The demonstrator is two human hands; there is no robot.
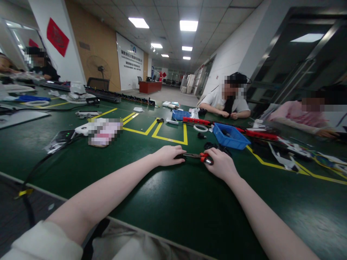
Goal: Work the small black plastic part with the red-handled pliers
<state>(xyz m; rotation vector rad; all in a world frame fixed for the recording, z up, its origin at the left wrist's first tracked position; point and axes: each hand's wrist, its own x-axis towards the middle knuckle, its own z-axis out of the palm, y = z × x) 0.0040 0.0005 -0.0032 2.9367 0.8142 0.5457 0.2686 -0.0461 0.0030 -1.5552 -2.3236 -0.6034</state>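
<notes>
Red-handled pliers (204, 156) are gripped in my right hand (222, 164), their metal jaws pointing left. Closed around a small black part (180, 156) is my left hand (170, 156), and the tips of the pliers reach that part. What exactly the part is cannot be made out. Both hands are low over the green table (173, 202). Just behind my right hand lies a bundle of black pieces (218, 147). A blue bin (230, 136) with dark items inside stands to the right of it.
A phone (105, 133) and a black device with green lights (64, 135) lie at left, with a cable (40, 162) running over the table edge. Red strips (261, 135), a smaller blue bin (181, 115) and a white ring (200, 128) sit farther back. Several people sit around the table.
</notes>
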